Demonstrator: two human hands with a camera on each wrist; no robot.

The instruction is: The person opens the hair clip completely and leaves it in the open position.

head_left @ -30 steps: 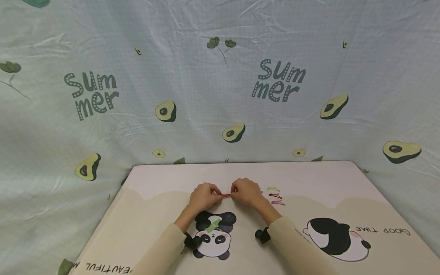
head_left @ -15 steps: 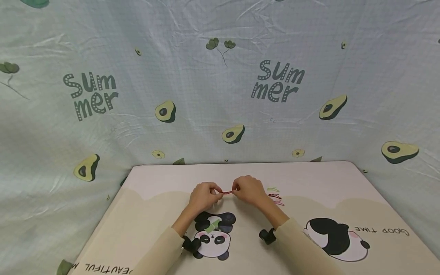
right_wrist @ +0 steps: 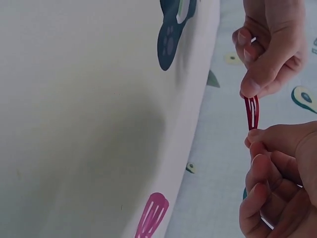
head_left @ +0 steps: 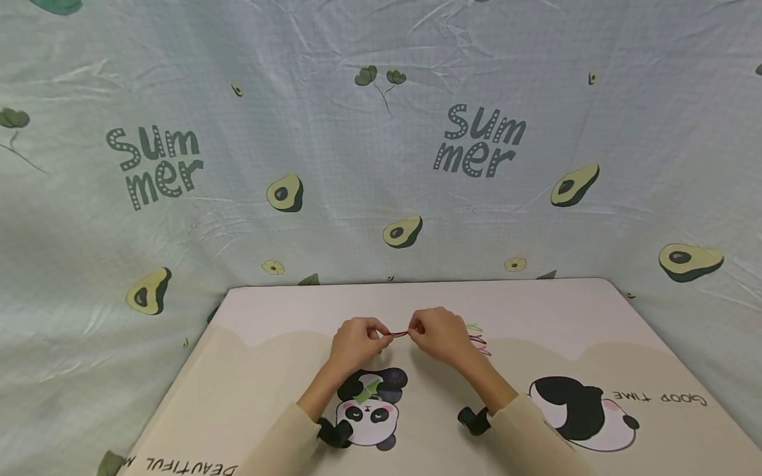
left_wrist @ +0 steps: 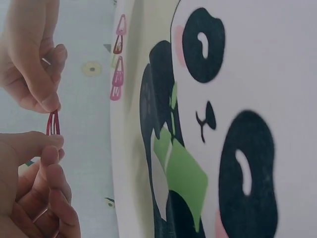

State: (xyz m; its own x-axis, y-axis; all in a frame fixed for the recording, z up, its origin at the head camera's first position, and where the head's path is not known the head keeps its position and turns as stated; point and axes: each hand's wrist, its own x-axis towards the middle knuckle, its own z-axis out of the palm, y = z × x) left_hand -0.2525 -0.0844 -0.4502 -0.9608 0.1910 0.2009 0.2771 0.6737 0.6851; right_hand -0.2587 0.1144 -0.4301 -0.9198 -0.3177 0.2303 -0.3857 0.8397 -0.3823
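Note:
A slim red snap hair clip (head_left: 399,334) is held in the air above the far half of the table, spanning the small gap between both hands. My left hand (head_left: 355,345) pinches one end of it between thumb and fingers. At the opposite end, my right hand (head_left: 442,336) pinches it the same way. In the right wrist view the slotted middle of the red hair clip (right_wrist: 251,113) shows, while both its ends are covered by fingertips. Whether the clip is snapped open or closed, I cannot tell.
Several more hair clips lie in a row on the table right of the hands, including a red one (head_left: 478,341), a green one (head_left: 474,327) and a magenta one (left_wrist: 118,72). The table (head_left: 286,311) carries printed pandas; a patterned cloth (head_left: 333,145) hangs behind it.
Both hands have shifted slightly right with the red hair clip, the right hand farther, now covering more of the clip row. A little more of the held clip shows between the fingers.

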